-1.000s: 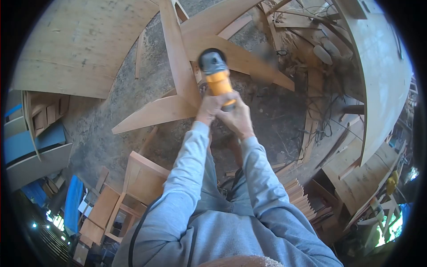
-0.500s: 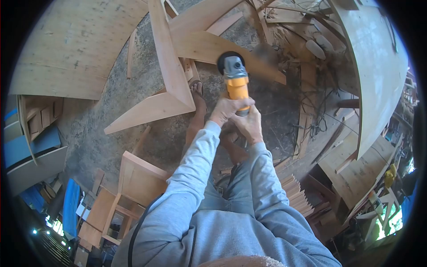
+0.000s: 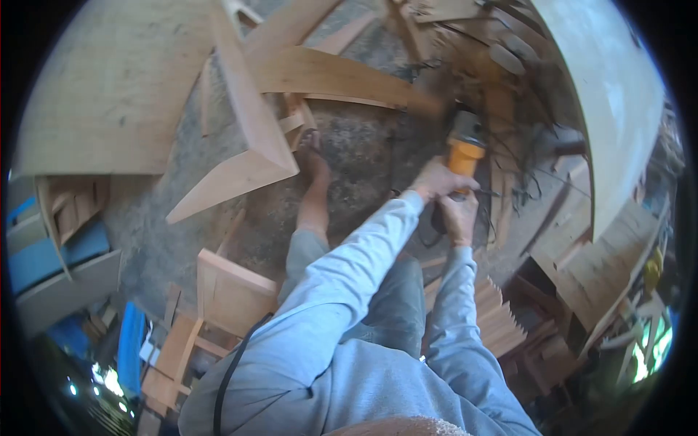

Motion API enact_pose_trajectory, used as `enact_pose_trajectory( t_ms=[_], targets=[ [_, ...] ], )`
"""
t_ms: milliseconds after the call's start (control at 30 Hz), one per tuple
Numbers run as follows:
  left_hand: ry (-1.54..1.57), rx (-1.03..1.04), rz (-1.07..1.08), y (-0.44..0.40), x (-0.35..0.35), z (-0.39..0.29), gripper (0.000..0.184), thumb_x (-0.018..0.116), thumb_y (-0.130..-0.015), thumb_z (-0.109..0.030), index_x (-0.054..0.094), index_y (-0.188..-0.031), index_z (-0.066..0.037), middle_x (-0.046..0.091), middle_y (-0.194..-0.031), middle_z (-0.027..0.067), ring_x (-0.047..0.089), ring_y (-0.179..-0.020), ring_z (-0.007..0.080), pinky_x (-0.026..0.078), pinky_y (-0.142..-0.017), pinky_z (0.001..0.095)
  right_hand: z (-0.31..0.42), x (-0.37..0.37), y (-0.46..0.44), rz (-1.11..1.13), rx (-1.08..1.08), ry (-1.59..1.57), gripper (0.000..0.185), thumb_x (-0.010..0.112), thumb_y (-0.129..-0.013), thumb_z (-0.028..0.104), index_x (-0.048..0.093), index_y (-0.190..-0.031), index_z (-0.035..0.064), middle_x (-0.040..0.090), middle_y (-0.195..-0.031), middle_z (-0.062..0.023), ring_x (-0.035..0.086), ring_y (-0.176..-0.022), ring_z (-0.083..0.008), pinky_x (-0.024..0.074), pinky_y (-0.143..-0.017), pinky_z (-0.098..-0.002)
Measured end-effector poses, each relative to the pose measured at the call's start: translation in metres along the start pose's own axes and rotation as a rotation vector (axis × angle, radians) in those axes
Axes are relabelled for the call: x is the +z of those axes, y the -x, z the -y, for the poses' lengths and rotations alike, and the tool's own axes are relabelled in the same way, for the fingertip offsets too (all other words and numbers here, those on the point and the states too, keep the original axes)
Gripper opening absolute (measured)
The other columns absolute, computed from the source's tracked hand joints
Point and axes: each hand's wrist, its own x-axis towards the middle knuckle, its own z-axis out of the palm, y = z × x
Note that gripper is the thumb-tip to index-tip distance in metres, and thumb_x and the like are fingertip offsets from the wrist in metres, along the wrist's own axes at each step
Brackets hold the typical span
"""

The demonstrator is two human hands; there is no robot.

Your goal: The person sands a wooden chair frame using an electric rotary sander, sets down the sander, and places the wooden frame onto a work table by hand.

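Note:
A yellow angle grinder (image 3: 465,154) with a grey head is in both my hands, tilted away from me. My left hand (image 3: 439,179) wraps round its body from the left. Just below, my right hand (image 3: 459,216) is closed round the rear end. The disc is blurred and mostly hidden beyond the grinder head. It is close to the right end of a curved wooden board (image 3: 334,75); I cannot tell whether they touch. That board lies across an angled wooden frame (image 3: 254,123). My foot (image 3: 309,142) is beside the frame.
A large plywood panel (image 3: 109,94) fills the upper left, and a pale curved panel (image 3: 600,94) stands at right. A cord (image 3: 527,192) and wood scraps lie right of the grinder. A wooden chair-like piece (image 3: 233,291) is at lower left, stacked serrated wood (image 3: 494,316) at lower right.
Both hands have carried the grinder to the right, from the middle of the board to near its right end. My view has shifted, and my body leans to the right.

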Motion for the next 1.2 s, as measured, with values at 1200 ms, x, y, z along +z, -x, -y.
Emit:
enact_pose_trajectory(
  t_ms=[1200],
  targets=[
    [0.683, 0.145, -0.672, 0.156, -0.151, 0.067, 0.037, 0.092, -0.079, -0.025, 0.075, -0.106, -0.007, 0.076, -0.102, 0.0021, 0.073, -0.092, 0.0135, 0.059, -0.084, 0.0304, 0.111, 0.162, 0.056, 0.822, -0.387, 0.329, 0.077, 0.088, -0.077, 0.035, 0.058, -0.139, 0.0016, 0.076, -0.111, -0.0258, 0.075, -0.111, -0.0395, 0.0584, -0.092, -0.0444]
  ],
)
